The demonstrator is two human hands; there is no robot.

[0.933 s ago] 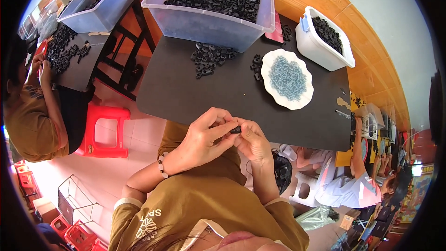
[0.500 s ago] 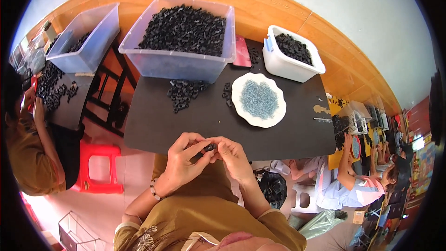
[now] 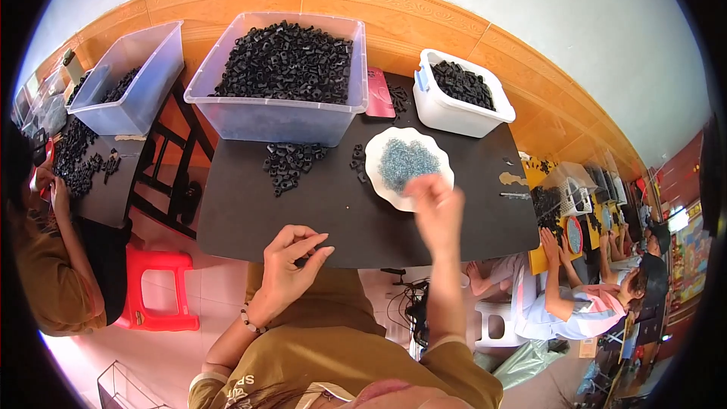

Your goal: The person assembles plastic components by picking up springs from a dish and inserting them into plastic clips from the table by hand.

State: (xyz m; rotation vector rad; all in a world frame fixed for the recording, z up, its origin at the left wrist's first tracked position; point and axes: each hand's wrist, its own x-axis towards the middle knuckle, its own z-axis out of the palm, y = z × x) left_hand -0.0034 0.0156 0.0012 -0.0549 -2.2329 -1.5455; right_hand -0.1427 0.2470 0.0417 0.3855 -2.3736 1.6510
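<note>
My left hand (image 3: 289, 266) is at the near edge of the dark table, fingers curled and thumb pressed in. A small black plastic part (image 3: 301, 262) shows in its grip, mostly covered by the fingers. Over the near right rim of a white scalloped plate (image 3: 376, 180) is my right hand (image 3: 438, 208), blurred by motion, its fingertips bent down toward the plate. Heaped on that plate are tiny blue-grey pieces (image 3: 401, 159), too small to name. Whether the right fingers hold any of them cannot be made out.
Behind stand a large clear tub (image 3: 265, 117) and a white bin (image 3: 454, 117), both full of black parts. Loose black parts (image 3: 288, 167) lie before the tub, near a pink-red flat item (image 3: 380, 95). Other people work at tables on both sides; a red stool (image 3: 159, 291) stands left.
My hands have parted. The right hand has moved forward and right to the plate; the left stays near the table edge with the black part. The whole view has shifted slightly.
</note>
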